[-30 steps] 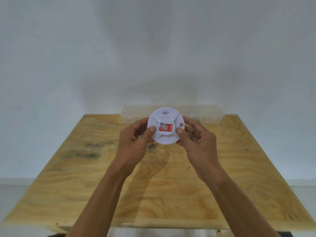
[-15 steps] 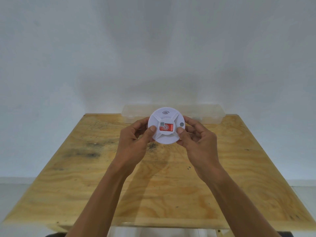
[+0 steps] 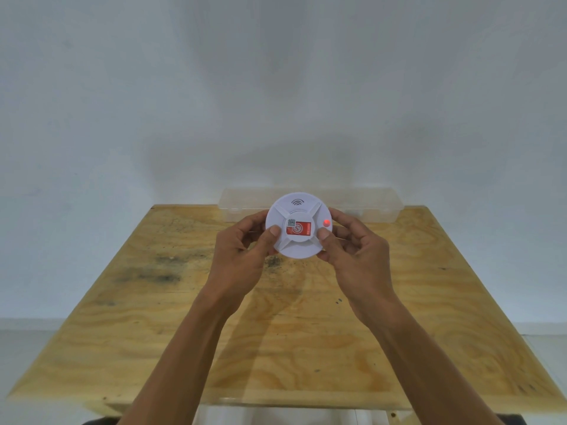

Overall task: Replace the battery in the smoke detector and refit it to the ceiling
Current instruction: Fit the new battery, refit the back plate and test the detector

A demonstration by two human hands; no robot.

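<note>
A round white smoke detector [image 3: 299,250] is held up in the air above the far half of the wooden table [image 3: 153,317], its face turned toward me. The face carries a red label with a small code square, a wave symbol at the top and a small lamp lit red at the right. My left hand [image 3: 242,256] grips its left edge with the thumb on the face. My right hand [image 3: 356,256] grips its right edge, thumb just below the lamp. No battery is visible.
A clear plastic box [image 3: 368,204] with a lid lies along the table's far edge against the white wall, behind the detector. Dark smudges mark the tabletop left of my hands. The near table edge runs across the bottom of the view.
The small lamp on the detector's right side, dim half a second ago, now glows bright red. Both hands and the detector have stayed in nearly the same place.
</note>
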